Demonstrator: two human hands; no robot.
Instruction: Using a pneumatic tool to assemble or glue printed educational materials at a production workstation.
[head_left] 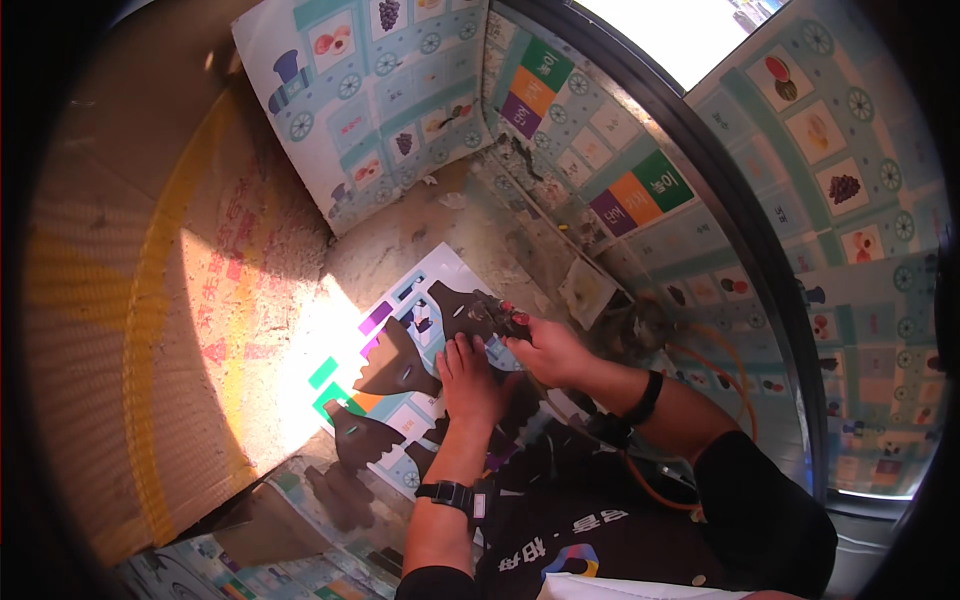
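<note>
In my right hand is a dark, pistol-shaped spray gun with red parts; its fine details are hard to make out. The fingers are wrapped round its grip. My left hand lies flat, fingers stretched out, touching the lower edge of a dark brown cut piece. Another brown piece with a jagged edge and a small slot lies just left of that hand. Nearer me, to the lower left, is a third piece. All rest on a printed board. More dark pieces are partly hidden beneath my hands.
Brown cardboard with yellow tape stands on the left. A printed panel leans at the back; more printed panels line the right, beside a dark curved frame. An orange hose loops behind my right arm. Sunlight falls across the left side.
</note>
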